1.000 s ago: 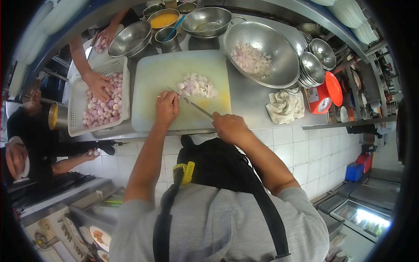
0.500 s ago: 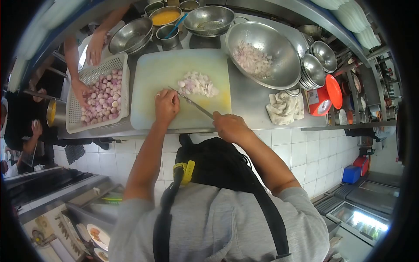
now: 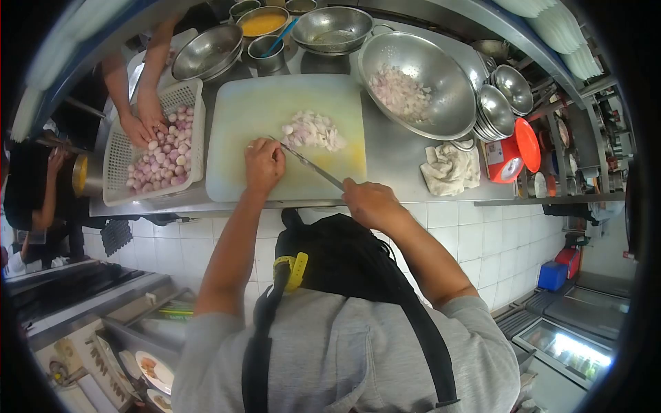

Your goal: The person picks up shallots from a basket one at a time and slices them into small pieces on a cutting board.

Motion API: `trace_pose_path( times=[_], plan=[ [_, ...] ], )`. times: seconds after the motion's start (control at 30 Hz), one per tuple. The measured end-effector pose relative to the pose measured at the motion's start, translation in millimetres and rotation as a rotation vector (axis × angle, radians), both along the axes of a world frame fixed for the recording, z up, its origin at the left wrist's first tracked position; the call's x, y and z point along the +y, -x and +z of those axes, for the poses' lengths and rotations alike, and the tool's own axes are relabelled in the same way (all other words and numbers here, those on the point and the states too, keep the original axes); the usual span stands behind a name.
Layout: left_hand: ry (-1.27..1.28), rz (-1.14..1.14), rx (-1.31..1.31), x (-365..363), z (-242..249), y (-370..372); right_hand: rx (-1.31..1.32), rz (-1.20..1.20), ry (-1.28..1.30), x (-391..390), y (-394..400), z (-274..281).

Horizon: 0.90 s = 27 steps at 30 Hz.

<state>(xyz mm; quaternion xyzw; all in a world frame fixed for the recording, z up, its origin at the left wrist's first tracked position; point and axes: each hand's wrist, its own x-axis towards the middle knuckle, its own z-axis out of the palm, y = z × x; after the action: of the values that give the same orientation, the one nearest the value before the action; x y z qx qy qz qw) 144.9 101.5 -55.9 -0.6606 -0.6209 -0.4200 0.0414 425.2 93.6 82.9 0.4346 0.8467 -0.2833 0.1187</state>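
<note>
My right hand (image 3: 372,203) is wrapped round the handle of a knife at the cutting board's front edge. The knife's blade (image 3: 311,165) slants up and left over the pale board (image 3: 234,110), its tip beside my left hand (image 3: 264,162). The fingers of my left hand are curled together on the board; what they hold, if anything, is hidden. Sliced shallots (image 3: 313,132) lie in a pile just beyond the blade. A perforated white basket (image 3: 113,162) of peeled shallots (image 3: 169,153) stands left of the board.
A co-worker's two hands (image 3: 142,124) reach into the basket. A large steel colander (image 3: 447,82) with chopped shallots stands right of the board, near a crumpled cloth (image 3: 449,168) and a red scale (image 3: 501,160). Steel bowls (image 3: 332,29) line the back.
Both of the co-worker's hands have come together over the shallots in the basket. My right hand has shifted slightly right with the knife; my left hand has hardly moved.
</note>
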Motion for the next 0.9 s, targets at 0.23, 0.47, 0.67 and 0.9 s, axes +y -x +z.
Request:
trace_pose_path(
  times=[0.23, 0.47, 0.67, 0.9],
  plan=[
    [-0.029, -0.003, 0.019, 2, -1, 3, -0.015, -0.013, 0.021, 0, 2, 5],
    [0.041, 0.003, 0.045, 1, -4, 6, 0.050, -0.034, -0.014, 5, 7, -11],
    [-0.043, 0.061, 0.036, 20, 20, 5, 0.138, -0.192, -0.091, 16, -18, 3],
    [0.303, -0.031, -0.041, 52, 22, 18, 0.138, -0.268, -0.043, 16, -14, 7]
  ],
)
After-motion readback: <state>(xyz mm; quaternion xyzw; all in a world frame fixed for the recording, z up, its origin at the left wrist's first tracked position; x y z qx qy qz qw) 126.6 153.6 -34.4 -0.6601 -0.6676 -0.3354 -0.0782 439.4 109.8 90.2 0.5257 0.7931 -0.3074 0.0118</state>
